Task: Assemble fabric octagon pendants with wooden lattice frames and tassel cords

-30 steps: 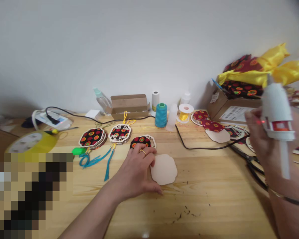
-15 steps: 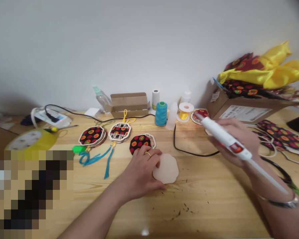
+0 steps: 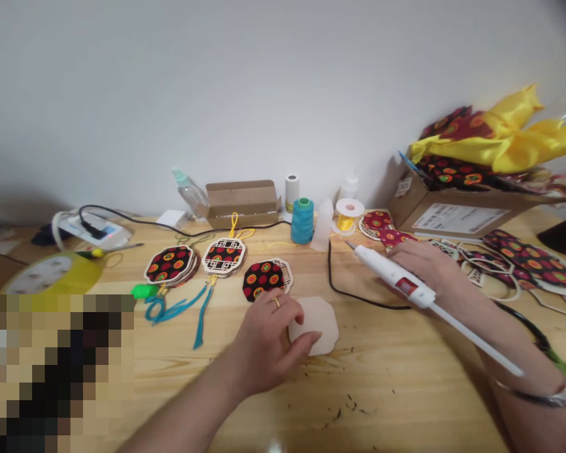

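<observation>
My left hand (image 3: 273,343), with a ring on one finger, rests over the left side of a pale wavy-edged plaque (image 3: 321,333) lying flat on the table. Its fingers are curled and the thumb lies across the plaque, holding it. Just beyond the fingertips is a black-and-red flower-patterned fabric piece (image 3: 259,277), partly over a pale lattice frame (image 3: 287,269). In my right hand (image 3: 429,267) is a white glue gun (image 3: 389,270), gripped above the table. Its nozzle points to the upper left, and a glue stick protrudes from the back.
Left of centre lie patterned ornaments (image 3: 222,257) with teal tassels. Behind stand a teal thread cone (image 3: 302,221), a yellow thread spool (image 3: 349,214) and an open cardboard box (image 3: 243,207). A black cable (image 3: 358,299) crosses the table. A fabric-filled carton (image 3: 448,214) stands right.
My right hand has carried the glue gun left and slightly down. The thumb of my left hand has moved onto the plaque's face. The view has shifted slightly.
</observation>
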Demonstrator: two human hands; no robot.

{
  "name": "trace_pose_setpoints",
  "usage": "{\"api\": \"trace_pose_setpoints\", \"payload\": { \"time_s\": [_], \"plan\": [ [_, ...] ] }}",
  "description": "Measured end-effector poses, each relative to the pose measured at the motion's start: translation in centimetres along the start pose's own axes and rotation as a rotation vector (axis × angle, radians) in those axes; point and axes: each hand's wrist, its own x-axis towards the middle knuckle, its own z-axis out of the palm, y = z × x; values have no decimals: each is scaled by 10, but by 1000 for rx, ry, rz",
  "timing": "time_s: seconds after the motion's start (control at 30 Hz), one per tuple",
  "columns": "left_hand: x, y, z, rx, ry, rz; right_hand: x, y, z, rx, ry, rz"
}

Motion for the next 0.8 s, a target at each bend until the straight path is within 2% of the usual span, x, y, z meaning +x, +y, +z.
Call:
{"api": "trace_pose_setpoints", "payload": {
  "time_s": [0.13, 0.27, 0.43, 0.57, 0.67, 0.8],
  "plan": [
    [0, -2, 2, 10, -22, 18, -1, 16, -4, -411, -117, 126],
    [-1, -3, 3, 8, -38, 37, -9, 30, 1, -546, -229, 266],
    [-3, -2, 4, 1, 20, 57, -32, 49, -5, -390, -273, 364],
    [-3, -2, 4, 2, 43, 63, -34, 44, -23, -294, -187, 331],
    [-3, 0, 4, 2, 48, 84, -10, 23, -37, -104, -176, 257],
    [-3, 2, 3, 29, 36, 109, 41, -3, -39, 190, -105, 296]
  ]
}}
